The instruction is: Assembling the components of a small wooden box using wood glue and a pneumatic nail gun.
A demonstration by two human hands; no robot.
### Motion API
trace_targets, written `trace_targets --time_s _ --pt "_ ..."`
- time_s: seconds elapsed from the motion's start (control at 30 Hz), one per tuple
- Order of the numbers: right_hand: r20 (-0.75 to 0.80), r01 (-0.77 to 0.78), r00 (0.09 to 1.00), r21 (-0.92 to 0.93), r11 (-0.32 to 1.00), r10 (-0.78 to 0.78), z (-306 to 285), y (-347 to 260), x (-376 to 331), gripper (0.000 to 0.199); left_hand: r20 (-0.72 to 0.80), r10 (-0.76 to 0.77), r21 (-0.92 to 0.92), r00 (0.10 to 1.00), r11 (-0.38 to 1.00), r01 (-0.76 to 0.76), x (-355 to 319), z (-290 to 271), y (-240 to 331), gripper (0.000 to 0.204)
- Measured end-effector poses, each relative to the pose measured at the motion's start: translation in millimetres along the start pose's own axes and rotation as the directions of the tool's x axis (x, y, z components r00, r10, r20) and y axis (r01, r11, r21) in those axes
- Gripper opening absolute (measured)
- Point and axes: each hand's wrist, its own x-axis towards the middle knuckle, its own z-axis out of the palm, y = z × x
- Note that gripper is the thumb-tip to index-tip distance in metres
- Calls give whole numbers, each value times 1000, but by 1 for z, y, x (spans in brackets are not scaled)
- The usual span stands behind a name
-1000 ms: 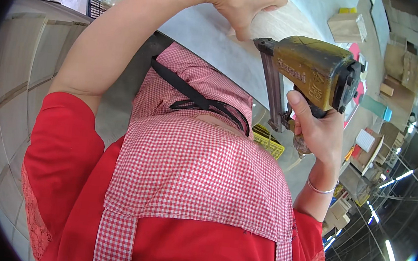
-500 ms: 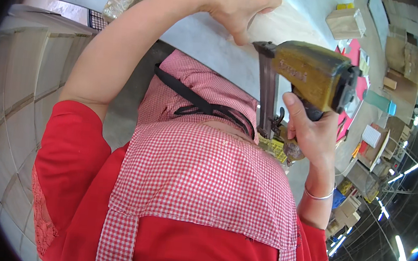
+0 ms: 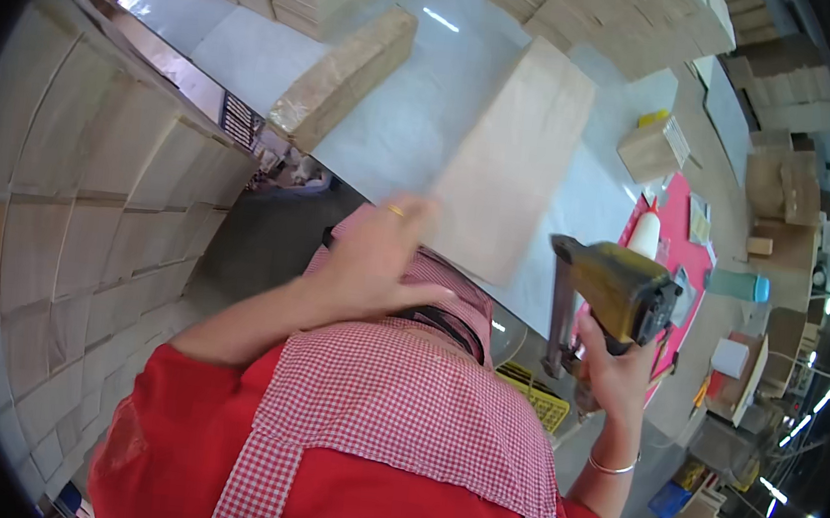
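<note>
Nail gun (image 3: 611,280): seeming heavy; right hand (image 3: 620,377) clamping fingers round handle (image 3: 586,395)
Board (image 3: 520,154): seeming stiff, offering edges
Left hand (image 3: 367,262): hovering, fingers apart

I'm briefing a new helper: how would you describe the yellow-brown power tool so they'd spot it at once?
Start at the pale table and find the pink sheet toward the right. In front of it, the person's right hand grips the power tool. Its bulky yellow-brown body and long dark bar set it apart from the slim white bottle nearby.
</note>
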Motion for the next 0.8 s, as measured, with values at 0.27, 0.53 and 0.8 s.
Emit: trace_targets --time_s 0.27,0.53,0.8 --pt "-188 -132 974 0 991 129 -43 31 -33 26 -187 85 -374 979 915 -151 145 46 -11 37" --pt "-110 -144 985 -70 987 136 -38 62 -68 26 -129 123 1 984 992 -124 287 6 -60 38" --pt "-97 -112 988 109 988 123 -7 71 -64 34 -191 238 353 952 922 -160 307 30 -75 34"
